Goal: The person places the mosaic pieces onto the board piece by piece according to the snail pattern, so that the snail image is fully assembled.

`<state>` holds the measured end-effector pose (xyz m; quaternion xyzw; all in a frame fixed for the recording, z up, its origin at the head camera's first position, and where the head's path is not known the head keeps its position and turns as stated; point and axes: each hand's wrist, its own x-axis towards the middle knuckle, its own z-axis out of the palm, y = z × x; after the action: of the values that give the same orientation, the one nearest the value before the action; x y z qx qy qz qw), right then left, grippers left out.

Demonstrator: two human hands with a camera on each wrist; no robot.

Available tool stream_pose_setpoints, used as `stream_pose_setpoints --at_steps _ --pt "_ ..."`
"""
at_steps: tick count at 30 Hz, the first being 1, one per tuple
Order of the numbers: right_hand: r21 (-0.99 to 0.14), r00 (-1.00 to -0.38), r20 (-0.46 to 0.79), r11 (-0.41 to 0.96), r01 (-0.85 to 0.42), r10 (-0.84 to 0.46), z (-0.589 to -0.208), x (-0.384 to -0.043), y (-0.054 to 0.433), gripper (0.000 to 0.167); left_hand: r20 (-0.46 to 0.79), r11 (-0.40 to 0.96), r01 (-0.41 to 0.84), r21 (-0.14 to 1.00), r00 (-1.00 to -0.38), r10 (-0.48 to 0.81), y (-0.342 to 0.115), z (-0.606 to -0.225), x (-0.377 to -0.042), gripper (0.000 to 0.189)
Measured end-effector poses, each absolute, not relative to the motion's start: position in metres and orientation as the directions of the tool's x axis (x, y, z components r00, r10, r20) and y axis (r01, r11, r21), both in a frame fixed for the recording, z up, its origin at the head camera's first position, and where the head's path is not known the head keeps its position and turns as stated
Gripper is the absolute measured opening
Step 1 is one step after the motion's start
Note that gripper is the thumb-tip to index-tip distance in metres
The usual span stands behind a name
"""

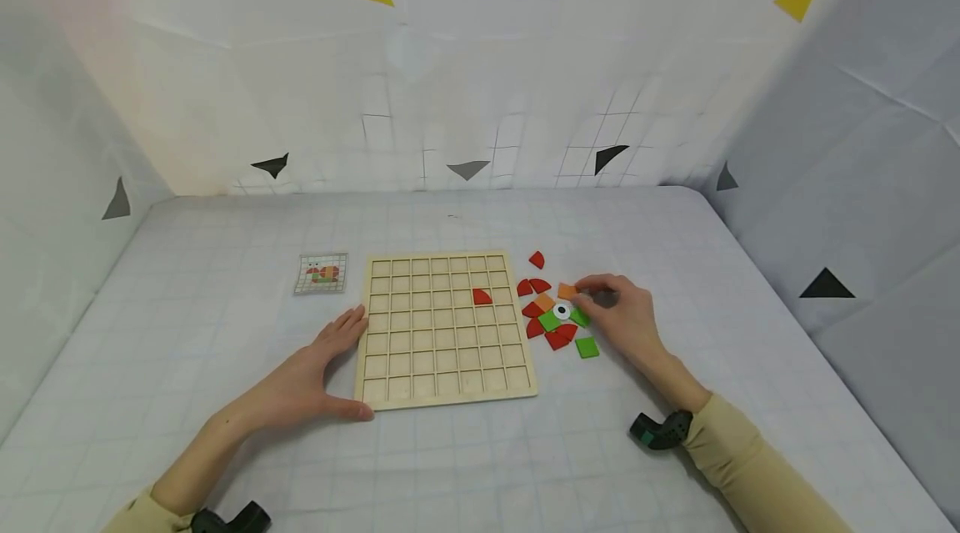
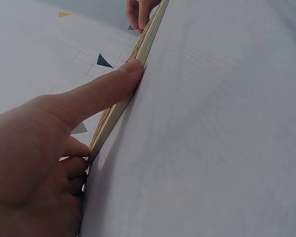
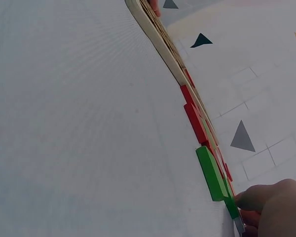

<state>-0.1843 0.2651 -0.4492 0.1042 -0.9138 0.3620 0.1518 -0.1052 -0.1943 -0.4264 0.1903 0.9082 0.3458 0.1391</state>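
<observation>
A wooden grid board [image 1: 438,341] lies flat, with one red quarter-circle piece [image 1: 482,297] in a cell towards its upper right. My left hand [image 1: 303,383] rests along the board's left side, fingers extended at the edge and thumb at the near corner; the left wrist view shows the thumb [image 2: 106,94] against the rim. Right of the board, my right hand [image 1: 622,320] pinches an orange square [image 1: 567,291] at its right edge with thumb and forefinger. Below these fingertips are a green piece [image 1: 579,317] and a white round piece with a black dot [image 1: 562,312].
Several red quarter-circle pieces [image 1: 539,285], another orange square [image 1: 543,301] and green squares [image 1: 587,348] lie scattered along the board's right side. A small picture card [image 1: 321,274] lies beyond the left hand. White fabric walls [image 1: 465,57] enclose the table's back and sides.
</observation>
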Motion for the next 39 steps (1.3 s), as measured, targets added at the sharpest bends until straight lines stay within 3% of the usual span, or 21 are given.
stream_pose_setpoints --at_steps 4,10,39 --pt "-0.638 -0.931 0.363 0.716 -0.282 -0.043 -0.4509 -0.1854 0.2663 0.023 -0.123 0.689 0.249 0.68 -0.888 0.442 -0.1948 -0.4268 -0.105 0.123" --pt "-0.645 -0.942 0.322 0.708 -0.288 -0.09 -0.4517 -0.1865 0.2664 0.03 -0.122 0.69 0.25 0.679 -0.889 0.442 -0.1952 -0.4272 -0.1052 0.123" --pt "-0.628 -0.921 0.379 0.706 -0.326 -0.088 -0.4539 -0.1881 0.267 0.025 -0.124 0.678 0.244 0.693 -0.887 0.445 -0.1948 -0.4256 -0.1054 0.122"
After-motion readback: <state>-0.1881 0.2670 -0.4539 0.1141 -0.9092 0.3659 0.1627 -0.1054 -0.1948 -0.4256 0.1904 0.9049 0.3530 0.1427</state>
